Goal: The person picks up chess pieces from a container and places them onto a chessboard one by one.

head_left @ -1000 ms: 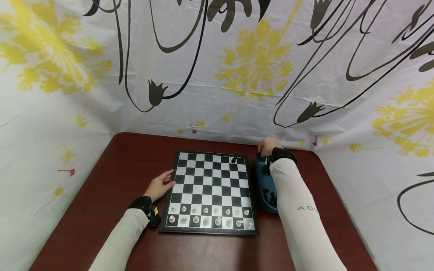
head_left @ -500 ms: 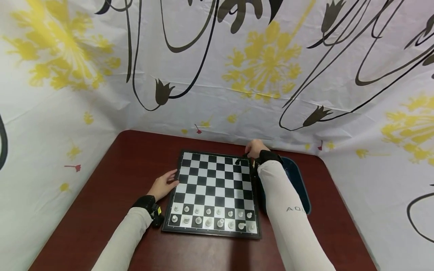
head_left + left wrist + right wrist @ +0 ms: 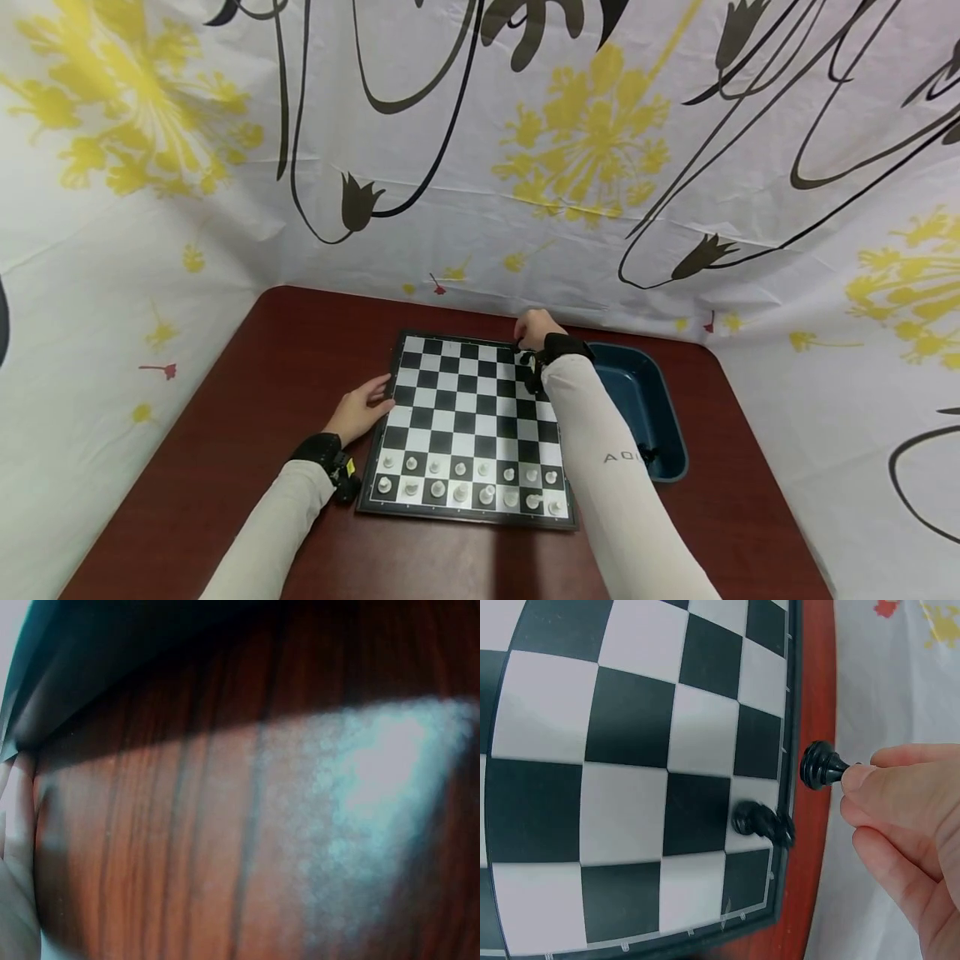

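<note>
In the right wrist view my right hand (image 3: 911,817) pinches a black chess piece (image 3: 823,766) by its upper end between thumb and fingers. Its round base points toward the chessboard (image 3: 450,400), while the fingers cover its top. A black knight (image 3: 763,822) stands on a white square of the far row, beside the corner square. At the board's left edge rests my left hand (image 3: 358,414), its fingers loosely extended and the thumb by the rim. White chess pieces (image 3: 487,495) fill the two rows nearest me.
Right of the board stands a blue plastic tray (image 3: 671,417), partly behind my right sleeve, with black pieces (image 3: 648,454) at its near end. The dark red table (image 3: 322,333) meets a patterned cloth (image 3: 450,250) at its back and sides.
My right hand has moved left from the blue tray to the board's far right corner, carrying the black chess piece. The left hand stays at the board's edge.
</note>
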`<move>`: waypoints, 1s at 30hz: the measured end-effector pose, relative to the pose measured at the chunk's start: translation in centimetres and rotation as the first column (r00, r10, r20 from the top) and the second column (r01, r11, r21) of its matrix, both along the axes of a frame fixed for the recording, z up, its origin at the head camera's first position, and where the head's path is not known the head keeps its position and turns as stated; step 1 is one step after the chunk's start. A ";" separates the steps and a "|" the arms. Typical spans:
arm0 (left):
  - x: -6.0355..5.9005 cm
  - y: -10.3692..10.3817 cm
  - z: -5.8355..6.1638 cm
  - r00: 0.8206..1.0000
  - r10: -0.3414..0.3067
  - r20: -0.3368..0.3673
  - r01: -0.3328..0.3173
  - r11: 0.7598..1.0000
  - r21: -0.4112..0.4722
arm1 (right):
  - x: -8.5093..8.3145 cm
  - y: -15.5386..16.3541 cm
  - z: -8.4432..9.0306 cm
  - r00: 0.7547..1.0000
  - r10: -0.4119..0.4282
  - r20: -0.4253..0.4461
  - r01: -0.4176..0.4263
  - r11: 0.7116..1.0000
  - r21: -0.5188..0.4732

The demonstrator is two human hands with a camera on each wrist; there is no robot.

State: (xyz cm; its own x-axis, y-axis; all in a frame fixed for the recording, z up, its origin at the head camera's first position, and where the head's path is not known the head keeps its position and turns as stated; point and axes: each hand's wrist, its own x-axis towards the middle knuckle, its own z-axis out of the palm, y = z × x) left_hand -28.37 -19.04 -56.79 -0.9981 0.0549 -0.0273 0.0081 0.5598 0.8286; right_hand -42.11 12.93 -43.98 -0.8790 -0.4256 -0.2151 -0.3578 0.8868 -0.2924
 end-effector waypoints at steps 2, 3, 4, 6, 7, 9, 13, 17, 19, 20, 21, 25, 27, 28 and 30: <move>0.1 -0.1 -0.1 1.000 0.006 0.002 -0.006 1.000 -0.004 | 0.2 -0.7 -0.3 1.000 -0.001 -0.001 0.001 1.000 0.004; 0.1 -0.1 -0.2 1.000 0.005 0.002 -0.005 1.000 -0.006 | 0.3 -0.9 -0.4 1.000 -0.007 0.000 0.007 1.000 0.010; 0.1 0.0 -0.2 1.000 0.007 0.005 -0.007 1.000 -0.003 | 0.4 -1.1 -0.6 1.000 -0.013 0.000 0.013 1.000 0.015; 0.2 0.1 -0.3 1.000 0.007 0.009 -0.007 1.000 0.005 | 0.5 -1.4 -0.9 1.000 -0.029 0.004 0.029 0.999 0.019; 0.2 0.1 -0.3 1.000 0.004 0.011 -0.004 1.000 0.012 | 0.6 -1.4 -1.1 0.999 -0.038 0.006 0.038 0.999 0.021; 0.3 0.2 -0.3 1.000 0.001 0.014 -0.001 1.000 0.018 | 0.6 -1.4 -1.4 0.998 -0.055 0.009 0.055 0.998 0.022; 0.3 0.3 -0.3 1.000 -0.004 0.009 0.004 1.000 0.030 | 0.5 -1.2 -2.0 0.998 -0.055 0.005 0.054 0.998 0.022; 0.3 0.3 0.0 1.000 -0.012 0.002 0.012 0.999 0.041 | 0.3 -1.0 -2.3 0.997 -0.073 0.020 0.073 0.997 0.004; 0.3 0.3 0.1 1.000 -0.011 -0.003 0.011 0.999 0.036 | 0.3 -0.9 -2.4 0.997 -0.079 0.018 0.079 0.997 0.000; 0.3 0.3 0.1 1.000 -0.013 -0.004 0.013 0.999 0.033 | 0.3 -0.9 -2.4 0.997 -0.079 0.016 0.079 0.997 -0.002; 0.3 0.3 0.2 1.000 -0.014 -0.006 0.014 0.999 0.032 | 0.3 -0.9 -2.4 0.997 -0.079 0.012 0.079 0.997 -0.002; 0.3 0.2 0.3 1.000 -0.013 -0.006 0.013 0.999 0.030 | 0.4 -1.2 -2.3 0.997 -0.077 0.009 0.077 0.997 0.009; 0.2 0.1 0.3 1.000 -0.009 -0.003 0.009 0.999 0.034 | 0.4 -1.5 -2.3 0.996 -0.085 0.014 0.085 0.996 0.022; 0.2 0.1 0.3 1.000 -0.006 -0.004 0.006 0.999 0.032 | 0.4 -1.6 -2.3 0.996 -0.089 0.018 0.088 0.996 0.025; 0.2 0.0 0.4 1.000 0.000 -0.002 0.000 1.000 0.031 | 0.3 -1.8 -2.4 0.996 -0.092 0.017 0.092 0.995 0.030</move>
State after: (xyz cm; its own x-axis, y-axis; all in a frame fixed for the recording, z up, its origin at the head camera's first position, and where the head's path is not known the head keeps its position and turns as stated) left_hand -28.20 -19.00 -56.43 -0.9982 0.0555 -0.0238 0.0095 0.5338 0.8455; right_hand -41.77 11.09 -46.38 -0.9098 -0.3366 -0.2427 -0.2693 0.9239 -0.2719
